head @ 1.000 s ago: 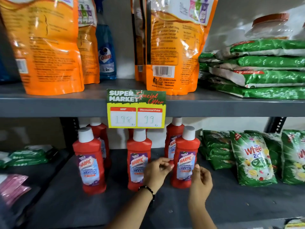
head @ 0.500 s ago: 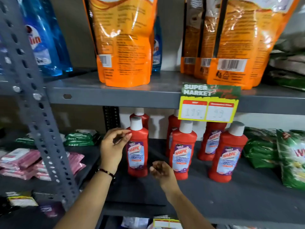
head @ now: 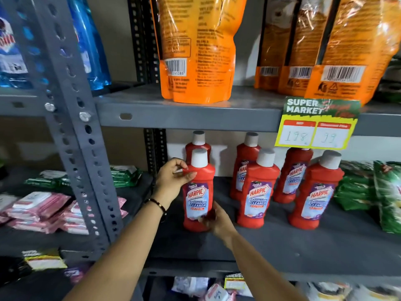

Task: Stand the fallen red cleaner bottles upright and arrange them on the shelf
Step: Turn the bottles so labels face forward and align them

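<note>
Several red cleaner bottles with white caps stand upright on the grey shelf [head: 271, 246], in a front row and a back row. My left hand [head: 173, 179] grips the shoulder of the front left bottle [head: 198, 192]. My right hand [head: 217, 220] holds the same bottle at its lower right side. To the right stand the front middle bottle [head: 258, 192] and the front right bottle [head: 314, 194]. Behind them the back bottles [head: 245, 161] are partly hidden. No bottle lies on its side in view.
A perforated grey upright post [head: 71, 131] rises at the left. Orange pouches [head: 195, 51] stand on the upper shelf, with a yellow price tag [head: 314, 131] hanging from its edge. Green packets [head: 386, 192] lie at the right, pink packs [head: 39, 211] at the left.
The view has swung to the left. My left hand has closed onto the front left bottle's shoulder and my right hand has moved up onto its lower side.
</note>
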